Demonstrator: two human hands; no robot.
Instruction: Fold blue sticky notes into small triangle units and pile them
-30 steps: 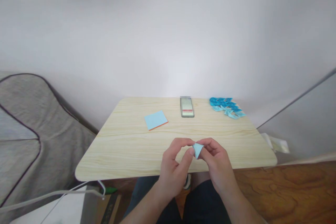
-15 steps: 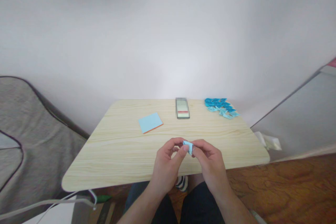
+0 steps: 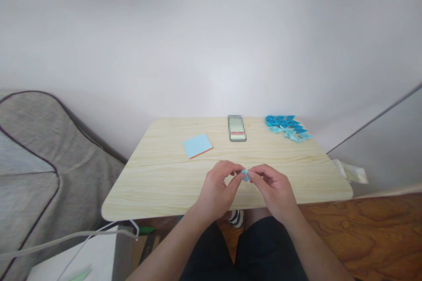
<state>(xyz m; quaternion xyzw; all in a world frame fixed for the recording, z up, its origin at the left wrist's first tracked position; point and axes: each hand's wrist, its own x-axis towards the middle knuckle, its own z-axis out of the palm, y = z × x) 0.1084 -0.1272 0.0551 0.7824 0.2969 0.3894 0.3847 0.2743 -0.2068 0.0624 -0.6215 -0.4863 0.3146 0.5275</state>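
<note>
A small folded piece of light blue paper (image 3: 245, 175) is pinched between both hands, above the near part of the table. My left hand (image 3: 220, 186) is closed on its left side, thumb and forefinger together. From the right, my right hand (image 3: 275, 188) grips the same piece between thumb and fingertips. The fingers cover much of it, so its exact shape is hard to make out. Beyond the left hand lies a stack of light blue paper (image 3: 198, 145) with an orange lower edge. Several folded blue paper pieces (image 3: 286, 126) lie at the back right.
A phone (image 3: 237, 128) with a blurred screen lies at the back of the wooden table (image 3: 148, 189), near the white wall (image 3: 198, 44). Grey fabric (image 3: 85, 167) stands to the left. A white cable (image 3: 75, 236) runs below the table's left corner.
The view has shifted, so the table sits further right and higher in the picture. Both hands still hold the folded paper, which has turned and shows less between the fingers.
</note>
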